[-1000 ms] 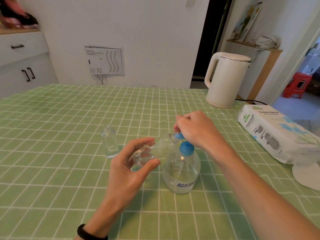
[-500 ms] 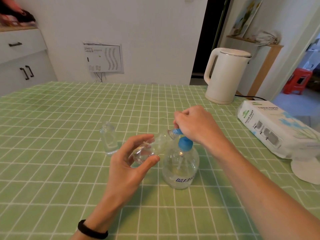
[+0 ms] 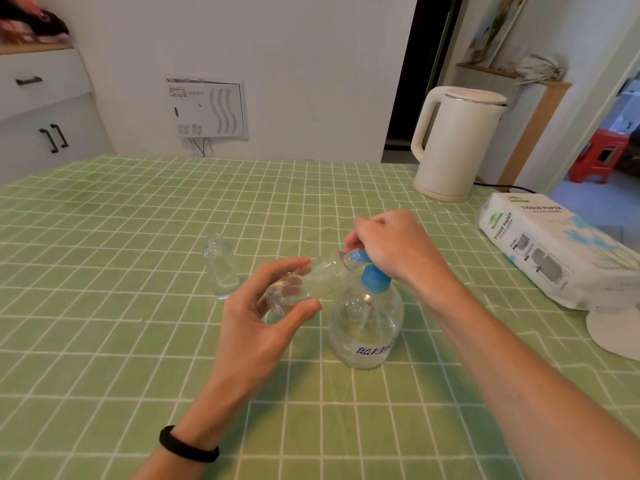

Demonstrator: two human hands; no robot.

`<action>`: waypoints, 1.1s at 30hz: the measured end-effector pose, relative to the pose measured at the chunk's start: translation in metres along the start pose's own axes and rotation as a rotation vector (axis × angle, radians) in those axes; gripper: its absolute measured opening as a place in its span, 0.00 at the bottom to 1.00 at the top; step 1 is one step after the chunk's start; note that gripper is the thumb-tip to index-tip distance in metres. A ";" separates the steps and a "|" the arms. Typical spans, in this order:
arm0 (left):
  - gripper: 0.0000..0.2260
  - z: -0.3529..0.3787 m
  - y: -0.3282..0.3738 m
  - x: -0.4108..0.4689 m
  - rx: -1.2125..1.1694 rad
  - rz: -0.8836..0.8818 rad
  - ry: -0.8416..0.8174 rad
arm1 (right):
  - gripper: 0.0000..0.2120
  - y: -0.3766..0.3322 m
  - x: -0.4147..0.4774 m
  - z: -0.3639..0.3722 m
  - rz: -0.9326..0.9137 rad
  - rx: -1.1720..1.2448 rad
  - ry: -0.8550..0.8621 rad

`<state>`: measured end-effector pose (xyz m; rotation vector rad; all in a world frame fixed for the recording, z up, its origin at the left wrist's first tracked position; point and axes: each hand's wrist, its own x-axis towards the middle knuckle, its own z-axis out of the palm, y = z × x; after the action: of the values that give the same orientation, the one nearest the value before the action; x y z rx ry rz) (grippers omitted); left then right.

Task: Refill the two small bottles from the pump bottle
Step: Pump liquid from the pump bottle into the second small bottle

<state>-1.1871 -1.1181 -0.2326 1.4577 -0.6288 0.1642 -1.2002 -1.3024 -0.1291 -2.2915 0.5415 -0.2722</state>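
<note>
A green checked tablecloth (image 3: 104,306) covers the table, and a white wall rises behind it. We take the pump bottle (image 3: 365,327) as our landmark. It stands upright on the cloth, clear-walled, with blue lettering low on its side and a blue pump head (image 3: 375,278) on top.

We see the right hand (image 3: 391,247) on top of the pump bottle, its fingers curled down around the pump head, whose spout points left. The left hand (image 3: 263,323), just left of the pump bottle, pinches a small bottle (image 3: 311,284) between thumb and fingertips. That bottle is tilted almost onto its side, its mouth raised against the spout and its base lower, toward us. We cannot tell how much liquid it holds.

A second small bottle (image 3: 221,268) stands upright on the cloth farther left of the pump bottle, apart from both hands. Behind the pump bottle and to its right stands a white kettle (image 3: 453,143). A tissue pack (image 3: 554,251) lies well to the right. Nearer to us than the pump bottle, a black band (image 3: 188,445) circles the left wrist.
</note>
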 end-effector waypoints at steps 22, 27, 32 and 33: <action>0.21 0.002 0.002 0.000 0.002 -0.002 -0.002 | 0.20 -0.004 -0.001 -0.005 -0.037 -0.020 -0.003; 0.21 0.002 0.005 0.000 -0.017 -0.007 0.010 | 0.20 -0.002 0.004 -0.005 -0.039 0.005 -0.025; 0.21 0.001 0.002 0.000 -0.008 -0.025 0.007 | 0.18 0.004 0.006 0.002 0.009 0.088 -0.056; 0.21 0.001 0.002 0.000 -0.011 -0.032 0.008 | 0.17 0.005 0.005 0.003 0.012 0.087 -0.067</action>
<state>-1.1883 -1.1189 -0.2312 1.4551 -0.5988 0.1418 -1.1961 -1.3061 -0.1341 -2.2045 0.5003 -0.2085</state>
